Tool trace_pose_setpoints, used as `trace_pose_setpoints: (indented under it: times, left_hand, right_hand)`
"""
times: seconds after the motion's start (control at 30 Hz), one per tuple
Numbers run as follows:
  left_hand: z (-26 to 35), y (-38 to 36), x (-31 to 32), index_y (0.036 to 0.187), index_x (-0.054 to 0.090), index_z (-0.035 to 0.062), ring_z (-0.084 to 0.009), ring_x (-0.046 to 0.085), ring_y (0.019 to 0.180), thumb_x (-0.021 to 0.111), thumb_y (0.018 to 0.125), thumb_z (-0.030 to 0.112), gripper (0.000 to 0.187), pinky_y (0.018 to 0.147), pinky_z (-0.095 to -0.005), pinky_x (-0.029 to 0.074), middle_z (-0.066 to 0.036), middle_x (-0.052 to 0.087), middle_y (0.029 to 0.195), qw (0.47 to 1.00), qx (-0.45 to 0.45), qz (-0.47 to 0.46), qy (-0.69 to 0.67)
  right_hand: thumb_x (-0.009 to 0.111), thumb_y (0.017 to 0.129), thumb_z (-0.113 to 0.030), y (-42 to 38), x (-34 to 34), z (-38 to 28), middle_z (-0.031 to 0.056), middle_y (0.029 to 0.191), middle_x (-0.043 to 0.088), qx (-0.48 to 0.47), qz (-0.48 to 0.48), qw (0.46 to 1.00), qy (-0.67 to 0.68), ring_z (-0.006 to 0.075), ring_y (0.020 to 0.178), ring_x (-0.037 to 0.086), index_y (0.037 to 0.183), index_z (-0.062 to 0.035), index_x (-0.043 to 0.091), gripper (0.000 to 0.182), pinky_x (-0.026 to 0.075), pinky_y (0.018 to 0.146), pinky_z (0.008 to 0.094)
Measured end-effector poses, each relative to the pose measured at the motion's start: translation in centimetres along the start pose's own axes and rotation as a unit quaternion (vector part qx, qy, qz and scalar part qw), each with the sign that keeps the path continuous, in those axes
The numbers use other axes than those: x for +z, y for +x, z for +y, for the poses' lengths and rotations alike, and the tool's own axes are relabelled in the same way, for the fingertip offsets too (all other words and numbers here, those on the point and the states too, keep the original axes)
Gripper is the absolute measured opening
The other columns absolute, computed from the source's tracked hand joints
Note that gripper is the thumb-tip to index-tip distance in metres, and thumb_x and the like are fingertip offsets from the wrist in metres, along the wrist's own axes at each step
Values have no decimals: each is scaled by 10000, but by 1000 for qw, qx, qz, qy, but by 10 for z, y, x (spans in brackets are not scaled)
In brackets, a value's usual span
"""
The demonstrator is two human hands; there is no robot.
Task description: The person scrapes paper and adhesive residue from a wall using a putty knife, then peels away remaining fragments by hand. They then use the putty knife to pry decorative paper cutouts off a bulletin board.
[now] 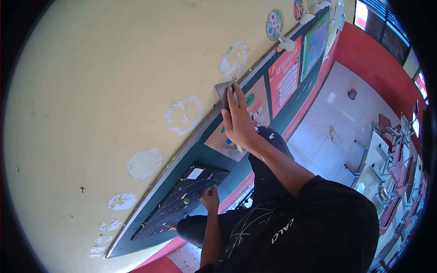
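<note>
My right hand (pixel 237 122) is raised against the cream-yellow wall (pixel 114 82) and grips a small flat metal scraper (pixel 224 91). The blade's edge rests just above the green notice board (pixel 236 173), close to a round white scraped patch (pixel 234 58). My left hand (pixel 209 198) is lower down, its fingers closed against the edge of a dark dotted poster (pixel 180 204) pinned on the board. My black shirt fills the lower right.
Several more white residue patches (pixel 184 113) run along the wall above the board. Posters (pixel 284 75) and round paper decorations (pixel 274 24) continue further along. Beyond are a red lower wall, a white tiled floor (pixel 337 118) and desks with chairs (pixel 391 159).
</note>
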State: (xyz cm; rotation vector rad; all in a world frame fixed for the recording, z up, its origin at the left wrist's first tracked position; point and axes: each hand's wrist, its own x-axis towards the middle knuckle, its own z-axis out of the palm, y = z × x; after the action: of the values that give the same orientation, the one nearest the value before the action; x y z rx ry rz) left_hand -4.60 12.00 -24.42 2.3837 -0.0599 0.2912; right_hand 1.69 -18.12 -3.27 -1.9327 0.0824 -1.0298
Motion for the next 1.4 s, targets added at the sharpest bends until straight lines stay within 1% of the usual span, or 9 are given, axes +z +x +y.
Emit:
trace_pose_setpoints:
  times: [0.13,0.37,0.67,0.7,0.8,0.83,0.93,1.33,1.4]
  left_hand:
    - [-34,-11,17,684,673,-10,-203,578,534,773,787,214,266,520,-353,430,-107,617,611,998,35,-47,-8]
    - [-9,-1,30,716,686,-13,-203,590,554,775,788,223,263,544,-350,443,-100,629,621,995,42,-72,-46]
    - [-20,-7,26,717,694,-17,-184,592,555,773,802,242,284,545,-337,455,-95,634,626,995,39,-95,-20]
    - [-18,-8,24,717,694,-17,-182,591,553,773,802,242,284,545,-336,456,-95,634,626,995,35,-92,-22]
    - [-14,-10,18,710,690,-16,-180,589,549,774,799,241,285,541,-333,455,-98,629,621,996,15,-86,-32]
    - [-13,-11,17,708,688,-16,-180,588,549,775,797,241,286,539,-333,455,-99,628,619,996,9,-85,-37]
    - [-17,-9,20,709,690,-13,-193,591,547,775,794,248,287,546,-333,457,-107,626,614,995,-5,-82,-51]
    - [-26,-5,34,702,682,-17,-231,600,555,775,794,255,302,551,-359,453,-122,633,631,993,32,-112,-20]
    - [-27,-6,34,702,682,-13,-179,557,528,781,789,239,284,536,-338,435,-95,605,589,994,32,-97,-24]
  right_hand:
    - [431,1010,-136,7,2,2,290,1534,226,-63,29,996,-55,489,1315,410,1466,72,262,528,470,1003,469]
    - [460,993,-130,-8,3,-13,335,1518,201,-46,-16,999,-24,522,1319,377,1439,104,275,536,441,1030,460]
    - [469,987,-121,8,2,6,340,1501,219,-45,20,999,-14,535,1327,354,1435,102,279,536,398,1062,490]
    - [526,977,-137,10,6,13,307,1518,244,-67,51,996,3,498,1369,328,1450,39,311,549,344,1096,470]
    - [621,942,-189,18,-3,14,292,1515,270,-29,40,998,44,477,1383,324,1404,21,384,560,338,1098,466]
    - [706,891,-218,22,-9,15,289,1528,264,-28,41,998,22,452,1382,354,1341,10,453,565,376,1076,446]
    - [722,878,-205,26,-21,23,291,1522,295,-71,24,997,17,446,1364,394,1308,13,482,539,419,1043,430]
    - [661,906,-165,22,-6,33,293,1453,389,-97,62,993,36,463,1281,474,1293,47,469,481,431,1035,451]
    - [647,911,-147,24,-5,35,292,1436,408,-123,102,987,22,457,1261,496,1287,50,478,458,427,1037,450]
